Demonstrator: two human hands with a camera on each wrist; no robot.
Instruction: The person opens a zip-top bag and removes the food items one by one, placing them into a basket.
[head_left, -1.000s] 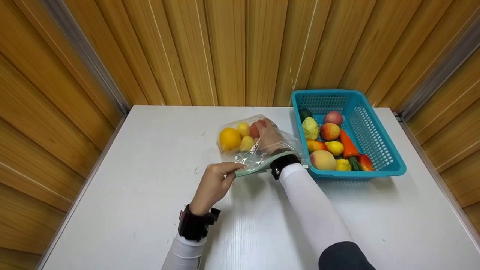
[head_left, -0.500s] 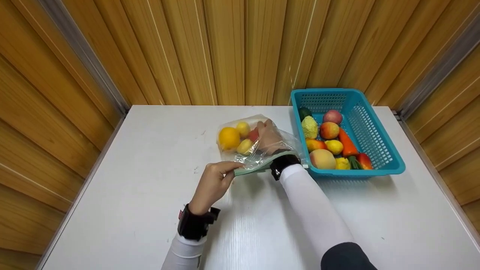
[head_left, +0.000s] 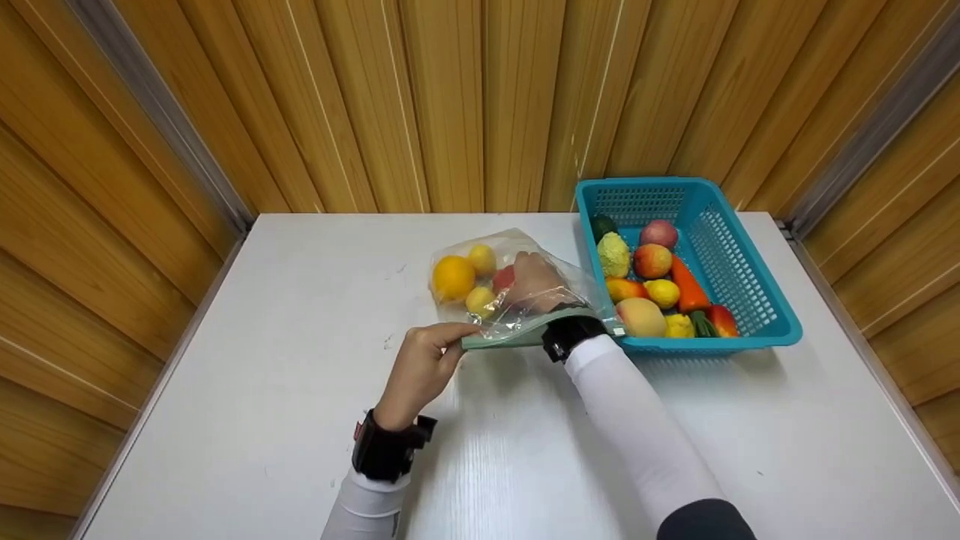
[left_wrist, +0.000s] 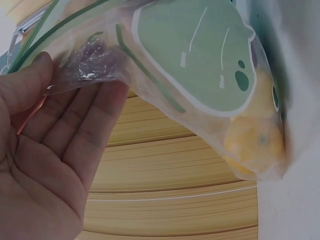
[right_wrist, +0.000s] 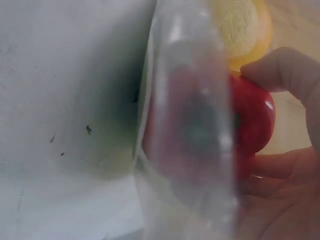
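A clear zip bag [head_left: 574, 274] with a green rim lies on the white table. My left hand [head_left: 426, 364] pinches the left end of that rim between thumb and fingers. In the left wrist view the bag [left_wrist: 200, 55] shows printed green and purple shapes. Through the film, my right hand [head_left: 534, 281] shows inside the bag up to the wrist. Its thumb and fingers grip a glossy red fruit [right_wrist: 255, 117] with a green stem end, partly hidden by the film. Beside it in the bag lie an orange [head_left: 453, 277] and two yellow fruits [head_left: 482, 259].
A blue plastic basket [head_left: 765, 300] stands at the bag's right, holding several fruits and vegetables, among them a carrot [head_left: 686, 285], a lemon [head_left: 663, 293] and a peach [head_left: 640, 318]. Wood-patterned walls [head_left: 450, 105] enclose the table [head_left: 300, 375] at the back and sides.
Inside the bag, my right hand has drawn back a little toward me. The red fruit and the lower yellow fruit have shifted nearer. My left hand keeps its pinch on the rim.
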